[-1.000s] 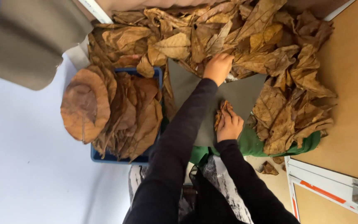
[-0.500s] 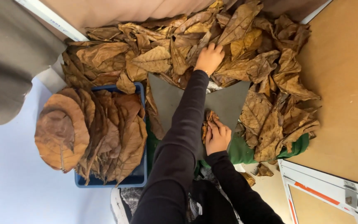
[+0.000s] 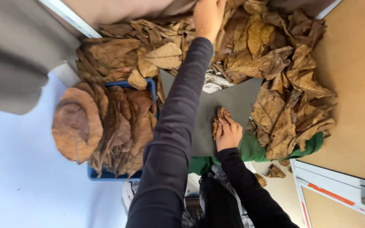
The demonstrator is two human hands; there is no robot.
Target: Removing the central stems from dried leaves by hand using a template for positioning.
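- a small crumpled leaf (image 3: 219, 121) lies on the grey mat (image 3: 237, 103), just beside the mat's left edge, with the fingers of the right hand (image 3: 229, 134) laid flat over its lower end; the grip here is pressing down, fingers close together, not pinching.
- the left hand (image 3: 208, 17) reaches far up into the loose heap of dry brown leaves (image 3: 271, 63) at the top of the view; its fingers are cut off by the frame edge and buried in the leaves, so i cannot tell whether that grip is spread or closed on one.
- judged from how things lie, the sorting looks partly done: a blue crate (image 3: 119, 173) to the left already carries a thick stack of flattened leaves (image 3: 106, 126), some fanned out over its rim.
- much looks left: the heap on the mat and round it is large and untidy, spilling over a green cloth (image 3: 254, 150) and toward the brown board (image 3: 355, 84) on the right.
- the leaf under the right hand is well apart from the left hand, the dark sleeve (image 3: 178, 126) running between them.
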